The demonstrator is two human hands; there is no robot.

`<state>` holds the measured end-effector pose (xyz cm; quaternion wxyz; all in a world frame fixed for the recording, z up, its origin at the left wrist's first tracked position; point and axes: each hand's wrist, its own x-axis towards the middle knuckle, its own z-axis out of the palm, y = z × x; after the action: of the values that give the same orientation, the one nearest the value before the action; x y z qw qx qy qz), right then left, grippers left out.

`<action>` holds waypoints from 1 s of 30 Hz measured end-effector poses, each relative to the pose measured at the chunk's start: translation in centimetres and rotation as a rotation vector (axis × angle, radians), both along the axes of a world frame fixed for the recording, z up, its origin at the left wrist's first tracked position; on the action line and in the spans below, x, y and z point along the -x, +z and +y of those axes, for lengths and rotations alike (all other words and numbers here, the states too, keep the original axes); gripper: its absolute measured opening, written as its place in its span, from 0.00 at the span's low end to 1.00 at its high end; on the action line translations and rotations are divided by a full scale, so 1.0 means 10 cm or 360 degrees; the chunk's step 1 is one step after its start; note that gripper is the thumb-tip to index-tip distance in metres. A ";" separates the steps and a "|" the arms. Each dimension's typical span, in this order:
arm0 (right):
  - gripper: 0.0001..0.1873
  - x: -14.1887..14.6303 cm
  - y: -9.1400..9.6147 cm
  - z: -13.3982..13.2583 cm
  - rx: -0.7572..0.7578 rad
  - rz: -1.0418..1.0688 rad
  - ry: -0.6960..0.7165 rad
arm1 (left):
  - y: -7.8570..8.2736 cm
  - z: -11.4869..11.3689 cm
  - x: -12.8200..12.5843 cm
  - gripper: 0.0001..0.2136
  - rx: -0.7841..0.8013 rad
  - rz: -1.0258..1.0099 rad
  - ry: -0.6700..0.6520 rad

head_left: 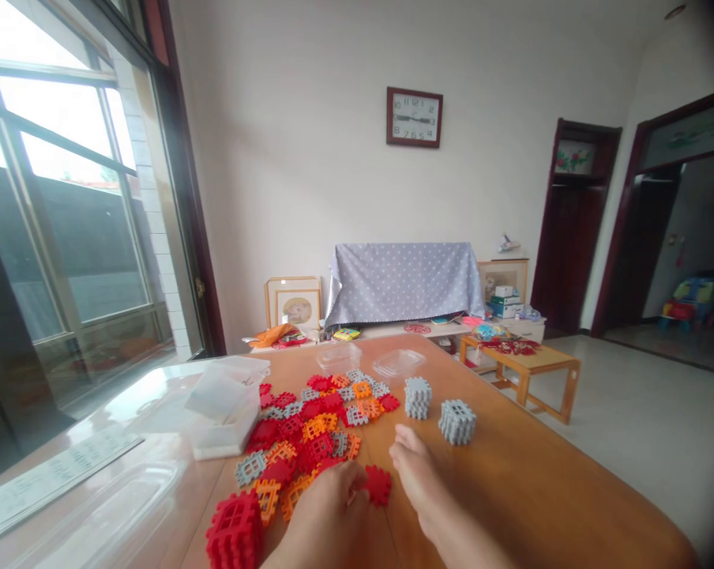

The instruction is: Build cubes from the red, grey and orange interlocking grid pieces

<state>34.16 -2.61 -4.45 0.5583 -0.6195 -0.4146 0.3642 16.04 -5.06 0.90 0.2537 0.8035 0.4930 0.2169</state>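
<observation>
My left hand [332, 502] is curled low over the table, with its thumb and fingers closed at the left edge of a red square interlocking plastic tile [378, 484]. The fingertips are partly hidden. To the right of that tile, my right hand [415, 466] rests side-on with its fingers stretched out and nothing visible in them. Beyond it stand two grey stacks of tiles, one [417, 397] nearer the pile and another [457, 422] farther right. A loose pile of red, orange and grey tiles [313, 427] spreads past my left hand. A red stack [234, 531] stands at front left.
A translucent plastic box [230, 411] stands left of the pile. Clear lids [108, 514] and a printed sheet [54, 478] lie at the left. Two clear trays [338, 358] are at the table's far edge. A low wooden table [526, 360] stands beyond on the right.
</observation>
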 end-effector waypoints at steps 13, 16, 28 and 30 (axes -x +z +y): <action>0.23 0.30 0.15 -0.04 -0.0093 0.0054 0.0357 | -0.06 -0.01 0.08 0.10 -0.0289 0.0424 -0.0043; 0.21 0.25 0.19 0.26 -0.0175 -0.0223 0.0379 | -0.07 0.01 0.08 0.10 -0.0283 0.0427 -0.0067; 0.24 0.28 0.21 1.16 0.0060 -0.1218 0.0265 | -0.14 0.16 0.08 0.28 -0.0091 0.0415 0.0024; 0.22 0.30 0.16 1.10 0.0096 -0.1260 0.0276 | -0.14 0.14 0.07 0.27 -0.0092 0.0410 0.0040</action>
<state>31.13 8.41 -2.82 0.3044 -0.6907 -0.6374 0.1551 15.31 -3.61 -0.52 0.1622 0.8255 0.5249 0.1293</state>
